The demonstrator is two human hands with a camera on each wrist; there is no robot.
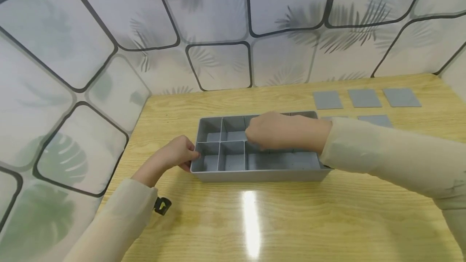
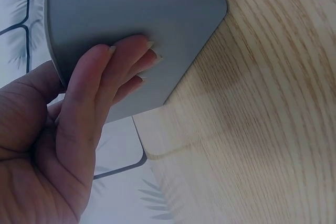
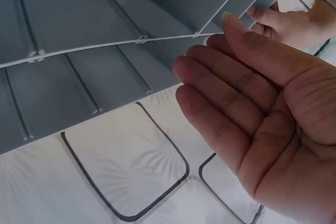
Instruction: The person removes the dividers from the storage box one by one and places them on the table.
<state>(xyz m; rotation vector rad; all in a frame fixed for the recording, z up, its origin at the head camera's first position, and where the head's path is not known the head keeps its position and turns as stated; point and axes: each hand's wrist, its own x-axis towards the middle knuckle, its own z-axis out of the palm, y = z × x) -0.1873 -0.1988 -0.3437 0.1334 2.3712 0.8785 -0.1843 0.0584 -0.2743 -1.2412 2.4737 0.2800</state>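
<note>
A long grey divided box (image 1: 258, 176) stands on the wooden table, its left part split into small compartments by thin partitions. My left hand (image 1: 177, 153) grips the box's left end wall. In the left wrist view the fingers (image 2: 105, 77) lie along the outer face, and the thumb is hidden behind the wall. My right hand (image 1: 278, 130) is over the middle of the box and covers part of the back row. The right wrist view shows its fingers (image 3: 226, 87) loosely bent, with the thumb tip beside the index finger at the partitions; no object shows in the palm.
Several flat grey square panels (image 1: 365, 98) lie on the table (image 1: 204, 221) at the back right, some partly behind the right sleeve (image 1: 382, 148). A patterned fabric wall (image 1: 218, 68) closes off the back and left. A black strap end (image 1: 162, 206) sticks out by the left sleeve.
</note>
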